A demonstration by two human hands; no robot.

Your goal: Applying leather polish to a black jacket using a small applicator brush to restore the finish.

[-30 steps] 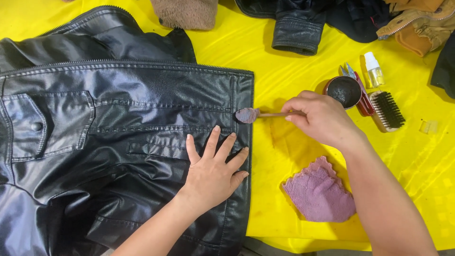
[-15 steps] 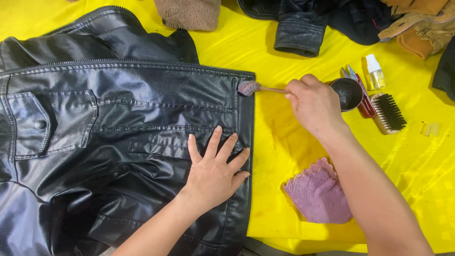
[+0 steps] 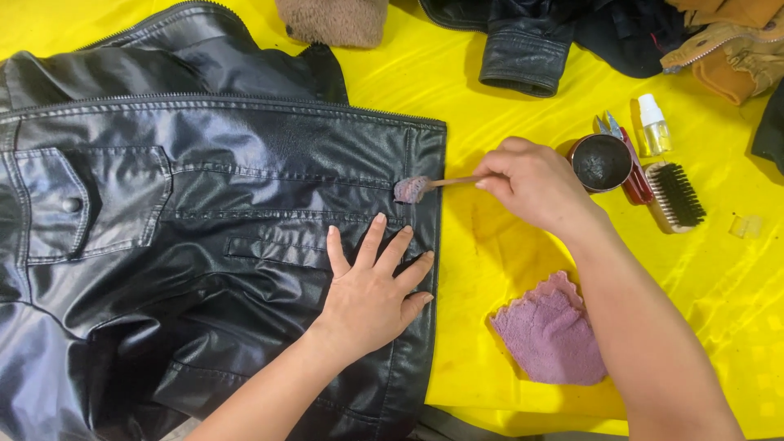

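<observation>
A black leather jacket (image 3: pixel 204 245) lies spread flat on the yellow table cover (image 3: pixel 490 122). My left hand (image 3: pixel 371 294) rests palm down on the jacket near its right hem, fingers spread. My right hand (image 3: pixel 535 184) holds a small applicator brush (image 3: pixel 412 189) by its thin wooden handle. The brush's round head touches the jacket close to the hem seam, just above my left fingertips.
An open round tin of dark polish (image 3: pixel 601 162) sits right of my right hand, with red-handled tools (image 3: pixel 633 171), a small spray bottle (image 3: pixel 653 124) and a bristle brush (image 3: pixel 676 196) beside it. A purple cloth (image 3: pixel 551 335) lies near the front edge. More dark garments (image 3: pixel 523 41) and tan items (image 3: pixel 727 49) lie at the back.
The brush went up to the jacket's top right corner, then came back down and left onto the hem area. My left hand stayed pressed on the jacket.
</observation>
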